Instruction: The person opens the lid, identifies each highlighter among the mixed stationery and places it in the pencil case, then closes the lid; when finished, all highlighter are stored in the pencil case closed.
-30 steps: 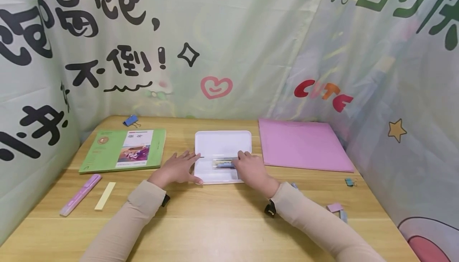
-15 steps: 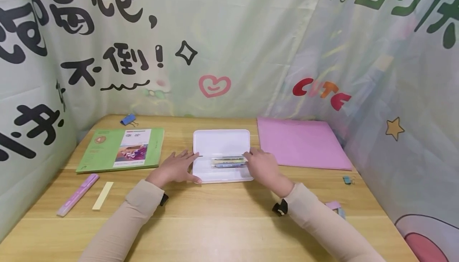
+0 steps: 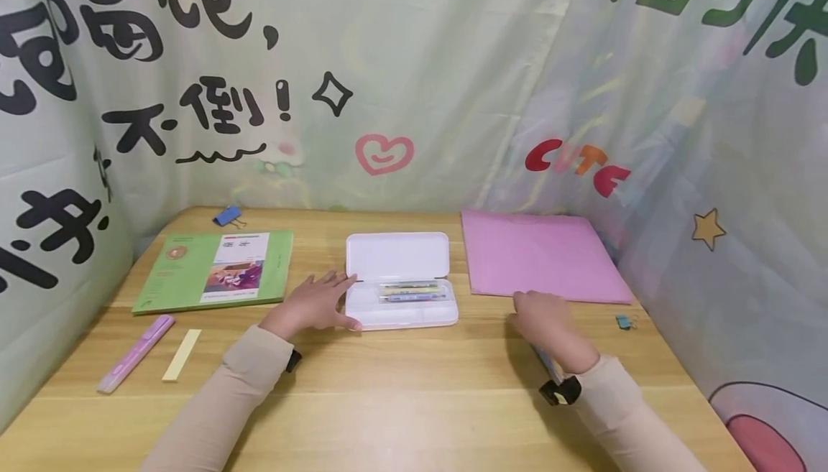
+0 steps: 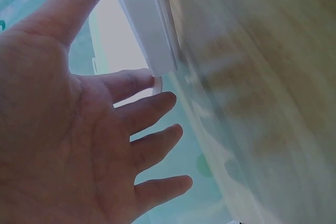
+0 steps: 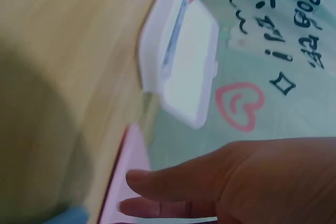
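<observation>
A white pencil case lies open on the wooden table, its lid folded back. Several slim pens lie in its tray. My left hand is spread at the case's left end, thumb and index fingertip right at the edge. In the left wrist view its other fingers extend past the white case. My right hand is over the table by the front edge of a pink folder. Nothing shows between its thumb and fingers. A bluish slim object is partly hidden under that wrist.
On the left lie a green book, a blue binder clip, a pink-purple pen-like stick and a pale yellow strip. A teal binder clip sits near the right edge. Printed cloth surrounds the table.
My right hand has let go of the pens, which now lie in the case, and has moved right toward the folder's front edge. The left hand has stayed at the case.
</observation>
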The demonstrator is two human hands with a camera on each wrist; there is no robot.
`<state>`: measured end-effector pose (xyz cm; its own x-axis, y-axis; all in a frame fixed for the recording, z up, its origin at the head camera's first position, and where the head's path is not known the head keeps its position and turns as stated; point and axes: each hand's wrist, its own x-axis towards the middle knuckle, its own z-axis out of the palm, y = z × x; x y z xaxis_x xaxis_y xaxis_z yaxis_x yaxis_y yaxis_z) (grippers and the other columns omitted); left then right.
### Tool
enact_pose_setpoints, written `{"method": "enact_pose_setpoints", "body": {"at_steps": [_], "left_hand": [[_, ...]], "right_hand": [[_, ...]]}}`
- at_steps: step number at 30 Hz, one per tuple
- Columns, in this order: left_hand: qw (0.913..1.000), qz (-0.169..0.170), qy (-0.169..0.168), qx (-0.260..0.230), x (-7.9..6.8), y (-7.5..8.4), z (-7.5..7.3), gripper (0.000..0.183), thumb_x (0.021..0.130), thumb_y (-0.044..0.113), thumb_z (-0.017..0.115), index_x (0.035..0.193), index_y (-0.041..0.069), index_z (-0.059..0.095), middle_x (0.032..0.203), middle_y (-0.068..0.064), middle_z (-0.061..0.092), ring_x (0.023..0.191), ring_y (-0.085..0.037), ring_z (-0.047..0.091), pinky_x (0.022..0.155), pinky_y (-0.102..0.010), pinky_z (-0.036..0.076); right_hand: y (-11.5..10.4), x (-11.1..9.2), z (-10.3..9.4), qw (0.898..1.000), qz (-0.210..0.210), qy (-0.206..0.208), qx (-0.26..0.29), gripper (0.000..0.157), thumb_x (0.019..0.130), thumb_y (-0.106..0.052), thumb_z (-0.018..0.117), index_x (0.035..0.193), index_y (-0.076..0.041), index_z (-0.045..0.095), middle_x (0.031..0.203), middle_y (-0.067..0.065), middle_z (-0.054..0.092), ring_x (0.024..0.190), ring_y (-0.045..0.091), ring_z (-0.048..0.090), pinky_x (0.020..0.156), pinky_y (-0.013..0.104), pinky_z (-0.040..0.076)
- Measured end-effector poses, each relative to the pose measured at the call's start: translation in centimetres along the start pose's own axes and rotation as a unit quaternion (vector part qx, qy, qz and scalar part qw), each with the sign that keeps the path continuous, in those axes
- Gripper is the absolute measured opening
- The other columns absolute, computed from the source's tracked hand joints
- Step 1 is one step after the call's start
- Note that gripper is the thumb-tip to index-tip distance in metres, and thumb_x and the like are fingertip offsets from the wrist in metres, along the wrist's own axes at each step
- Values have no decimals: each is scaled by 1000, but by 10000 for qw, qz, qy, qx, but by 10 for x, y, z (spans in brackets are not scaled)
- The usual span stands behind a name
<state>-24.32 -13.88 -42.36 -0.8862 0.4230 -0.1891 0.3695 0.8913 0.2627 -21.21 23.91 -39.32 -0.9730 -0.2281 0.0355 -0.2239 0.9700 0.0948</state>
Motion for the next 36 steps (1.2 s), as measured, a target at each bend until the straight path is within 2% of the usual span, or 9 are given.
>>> {"method": "enact_pose_setpoints", "body": {"at_steps": [3, 7, 12, 18, 22, 25, 27, 30, 36], "left_hand": [[10000, 9, 18, -3, 0, -1, 0, 100, 62, 70, 53, 140, 18, 17, 142, -6, 18, 129, -30, 9, 100, -53, 4], [10000, 61, 8, -20, -1, 0, -1, 98, 64, 68, 53, 140, 18, 17, 142, -7, 18, 129, -30, 9, 100, -53, 4], [10000, 92, 20, -15, -1, 0, -2, 97, 64, 68, 53, 140, 18, 18, 141, -8, 19, 129, -31, 9, 100, -53, 4], [10000, 58, 12, -13, -1, -1, -2, 98, 64, 69, 53, 139, 17, 18, 141, -8, 19, 129, -31, 9, 100, -53, 5], [10000, 28, 7, -11, 0, -1, -1, 99, 63, 69, 53, 140, 17, 18, 141, -8, 19, 129, -30, 9, 100, -53, 4], [10000, 22, 25, -22, 0, -1, -1, 99, 63, 69, 53, 140, 17, 18, 141, -8, 19, 129, -30, 8, 100, -53, 4], [10000, 32, 45, -45, 0, -1, -1, 99, 63, 69, 53, 140, 17, 18, 141, -8, 19, 129, -30, 8, 99, -53, 4], [10000, 57, 58, -57, -1, -1, -1, 98, 63, 68, 54, 140, 18, 18, 141, -8, 19, 129, -30, 8, 99, -54, 4], [9999, 65, 71, -48, -1, -1, 0, 97, 64, 68, 53, 140, 18, 18, 141, -7, 19, 129, -30, 8, 100, -53, 3]], "right_hand": [[8, -8, 4, 9998, -49, -183, 50, 23, 78, -30, 59, 66, -10, 54, 57, 1, 47, 49, 16, 41, 40, 34, 34], [12, -16, 8, 9987, -57, -492, -87, 26, 79, -33, 58, 71, -10, 52, 56, 0, 45, 49, 15, 43, 40, 34, 35], [11, -22, 12, 9982, -5, -606, 30, 15, 78, -17, 57, 83, -5, 49, 57, 1, 44, 48, 18, 44, 39, 36, 35], [4, -24, 16, 9987, -99, -443, 242, 16, 75, -11, 56, 87, -6, 46, 57, -1, 42, 46, 16, 40, 37, 32, 32], [-3, -20, 15, 9990, -198, -199, 356, 19, 75, -8, 55, 94, -5, 50, 57, -2, 43, 41, 13, 38, 34, 28, 30], [-10, -14, 9, 9985, -310, -7, 455, 17, 76, -8, 57, 93, -7, 53, 64, -2, 48, 43, 12, 39, 35, 26, 32], [-17, -8, 5, 9973, -466, 157, 553, 16, 76, -9, 58, 92, -7, 55, 70, -2, 51, 47, 11, 41, 37, 24, 35], [-33, 4, 1, 9922, -958, 547, 577, 18, 76, -12, 60, 94, -10, 57, 75, -2, 54, 53, 10, 45, 43, 23, 38], [-77, 35, -2, 9627, -2315, 1348, 383, 26, 77, -10, 55, 101, -19, 61, 82, -6, 57, 56, 7, 48, 40, 21, 36]]}}
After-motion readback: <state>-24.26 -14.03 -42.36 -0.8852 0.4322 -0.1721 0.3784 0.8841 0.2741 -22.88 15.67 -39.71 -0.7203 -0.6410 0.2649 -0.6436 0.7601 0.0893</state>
